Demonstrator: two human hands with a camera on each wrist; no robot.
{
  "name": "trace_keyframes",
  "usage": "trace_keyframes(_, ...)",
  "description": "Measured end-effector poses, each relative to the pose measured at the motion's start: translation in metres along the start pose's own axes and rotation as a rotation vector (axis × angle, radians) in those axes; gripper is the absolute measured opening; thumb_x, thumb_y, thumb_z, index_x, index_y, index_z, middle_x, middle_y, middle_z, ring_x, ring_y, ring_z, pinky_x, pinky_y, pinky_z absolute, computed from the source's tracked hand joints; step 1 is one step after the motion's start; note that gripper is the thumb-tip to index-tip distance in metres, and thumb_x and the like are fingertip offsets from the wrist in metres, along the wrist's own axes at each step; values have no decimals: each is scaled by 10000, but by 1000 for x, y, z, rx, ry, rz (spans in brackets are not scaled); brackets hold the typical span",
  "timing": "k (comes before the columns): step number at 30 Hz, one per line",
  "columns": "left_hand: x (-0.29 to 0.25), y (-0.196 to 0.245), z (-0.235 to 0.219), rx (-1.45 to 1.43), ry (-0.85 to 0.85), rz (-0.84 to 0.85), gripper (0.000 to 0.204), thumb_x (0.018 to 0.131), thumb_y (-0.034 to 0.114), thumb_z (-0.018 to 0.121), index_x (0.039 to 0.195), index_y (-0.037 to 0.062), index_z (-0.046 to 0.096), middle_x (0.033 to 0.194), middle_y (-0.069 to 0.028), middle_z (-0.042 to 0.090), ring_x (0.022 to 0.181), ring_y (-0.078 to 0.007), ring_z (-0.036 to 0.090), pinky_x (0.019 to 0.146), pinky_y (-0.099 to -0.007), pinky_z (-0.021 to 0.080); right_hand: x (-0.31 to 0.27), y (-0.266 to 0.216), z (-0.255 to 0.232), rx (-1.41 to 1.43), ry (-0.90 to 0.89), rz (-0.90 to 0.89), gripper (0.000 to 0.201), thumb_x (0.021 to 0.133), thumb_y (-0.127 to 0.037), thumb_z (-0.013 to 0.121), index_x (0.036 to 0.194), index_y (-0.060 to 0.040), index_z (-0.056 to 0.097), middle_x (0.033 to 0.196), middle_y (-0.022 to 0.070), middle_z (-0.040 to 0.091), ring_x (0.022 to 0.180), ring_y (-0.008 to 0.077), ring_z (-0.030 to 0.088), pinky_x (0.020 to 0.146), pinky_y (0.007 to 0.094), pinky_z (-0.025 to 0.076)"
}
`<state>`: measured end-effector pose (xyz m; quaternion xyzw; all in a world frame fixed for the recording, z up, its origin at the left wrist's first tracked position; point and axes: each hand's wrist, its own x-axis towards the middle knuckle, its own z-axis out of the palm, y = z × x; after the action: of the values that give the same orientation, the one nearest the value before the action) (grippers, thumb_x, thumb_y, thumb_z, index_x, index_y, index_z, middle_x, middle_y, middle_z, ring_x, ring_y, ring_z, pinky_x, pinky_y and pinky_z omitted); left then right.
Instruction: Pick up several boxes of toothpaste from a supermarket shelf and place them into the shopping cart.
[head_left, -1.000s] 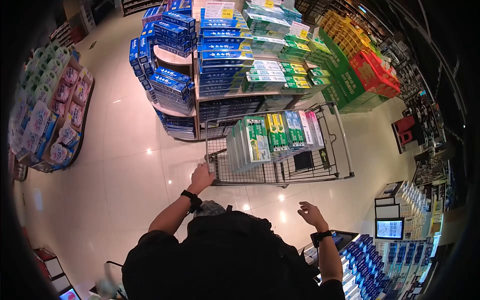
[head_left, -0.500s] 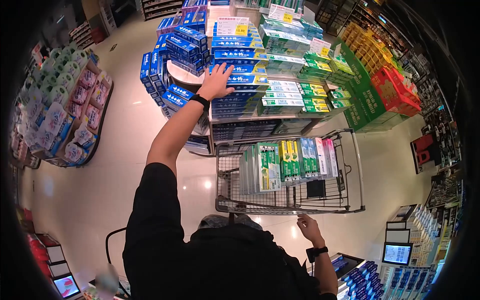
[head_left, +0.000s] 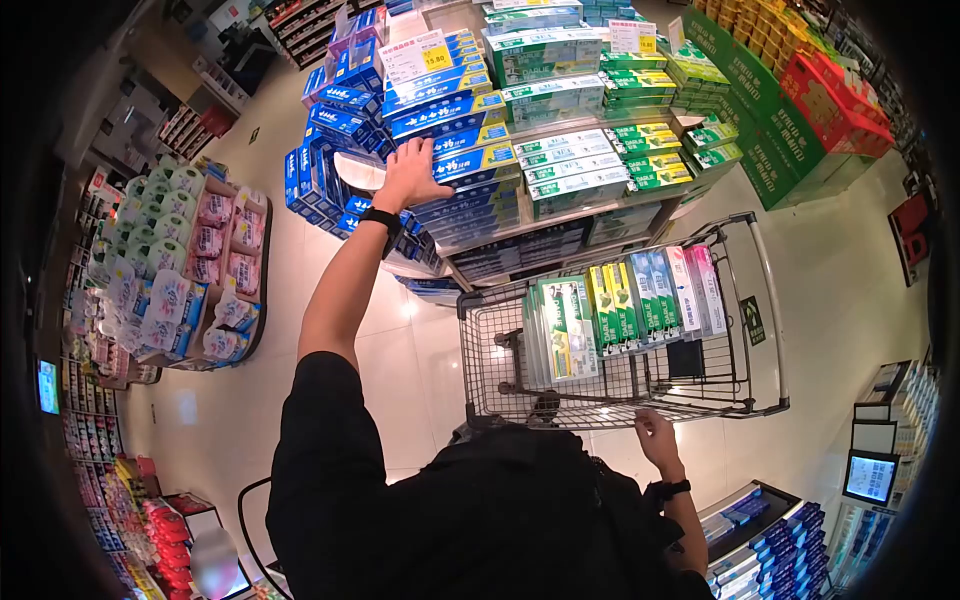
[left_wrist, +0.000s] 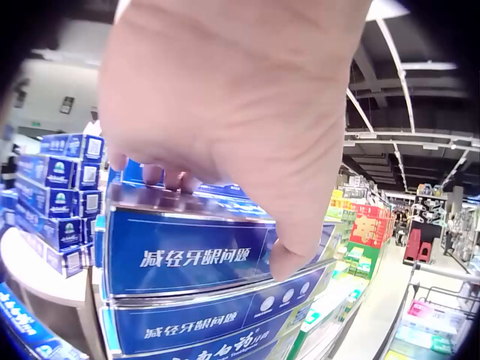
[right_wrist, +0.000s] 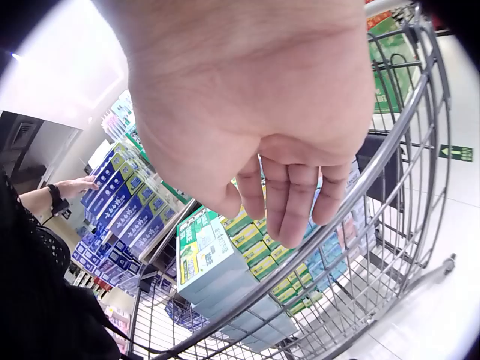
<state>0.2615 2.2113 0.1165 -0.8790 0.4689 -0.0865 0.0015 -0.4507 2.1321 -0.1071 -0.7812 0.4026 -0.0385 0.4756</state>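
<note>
My left hand (head_left: 408, 178) is at the front of a display of blue toothpaste boxes (head_left: 475, 160). In the left wrist view its thumb lies against the front face of the upper toothpaste box (left_wrist: 187, 255), while the fingers bend down over the top, grasping it across its depth. My right hand (head_left: 657, 440) holds nothing and hangs with loosely bent fingers beside the long rail of a shopping cart (right_wrist: 345, 214). Inside the cart stand upright green, yellow, light blue and pink toothpaste packs (head_left: 570, 330).
Green and white toothpaste boxes (head_left: 560, 165) fill the display's right part, under price signs (head_left: 418, 62). Tissue packs (head_left: 180, 240) stand on an island at left. A green promotional stand (head_left: 760, 130) is at back right; another toothpaste shelf (head_left: 780, 545) is near my right arm.
My left hand has gone from the cart's corner up to the blue boxes, where its fingers now bend over one. The right hand stays loose, now closer to the cart's rail.
</note>
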Motion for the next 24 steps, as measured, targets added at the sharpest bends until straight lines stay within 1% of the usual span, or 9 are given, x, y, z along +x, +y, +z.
trace_keyframes(4,-3,0,15,11,35,36,1205,675,579,906,1633,28,427,1650,-262,451,1462,-454,474,1191,-603,422,10,9,-4,-15,-9,-14,292,1021,-112,712,1288,3,735,1087,178,818,983,299,801,857,402,628)
trace_keyframes(8,-5,5,11,19,61,63,1174,682,562,908,1622,36,441,1636,-271,470,1433,-469,496,1177,-588,443,11,9,1,8,-11,3,303,1009,-122,712,1283,8,736,1083,186,818,987,305,803,869,411,629)
trace_keyframes(11,-18,2,8,72,82,69,1105,679,513,860,1594,28,473,1574,-293,529,1363,-489,537,1170,-542,473,11,14,7,-13,7,18,300,1009,-122,709,1278,8,737,1082,188,817,978,305,802,877,412,631)
trace_keyframes(13,-17,-2,8,17,122,105,1028,685,499,862,1535,35,517,1498,-258,586,1326,-468,554,1129,-531,491,15,13,7,-13,42,21,296,1010,-124,709,1275,6,739,1077,188,817,971,305,801,876,413,632)
trace_keyframes(14,-22,-6,8,4,140,112,999,666,490,884,1495,53,538,1391,-207,626,1285,-438,569,1090,-515,502,12,12,8,-4,51,33,292,1011,-126,708,1271,4,741,1073,188,817,964,305,800,874,414,633)
trace_keyframes(17,-22,-17,-4,-55,104,162,1077,634,518,931,1528,81,518,1329,-204,629,1281,-411,572,1100,-541,487,6,10,10,-25,65,43,264,1013,-103,704,1245,14,752,1029,181,816,970,279,803,874,390,633)
trace_keyframes(19,-16,-22,2,-95,181,242,1096,628,512,937,1525,49,510,1263,-196,610,1248,-413,578,1097,-541,486,5,6,13,-34,72,35,267,1012,-102,705,1249,13,752,1025,178,815,961,277,802,870,388,632)
trace_keyframes(22,-15,-13,9,-155,125,170,1087,635,486,942,1495,-22,512,1311,-224,579,1223,-432,575,1096,-514,486,11,7,16,-43,88,5,273,1009,-98,707,1255,10,754,1019,173,814,943,272,797,862,384,629)
trace_keyframes(24,-28,-9,17,-190,119,141,1108,628,467,951,1511,-26,498,1315,-232,574,1235,-440,566,1096,-521,480,1,12,19,-52,84,7,276,1007,-92,707,1261,4,755,1019,169,813,927,265,792,859,380,625)
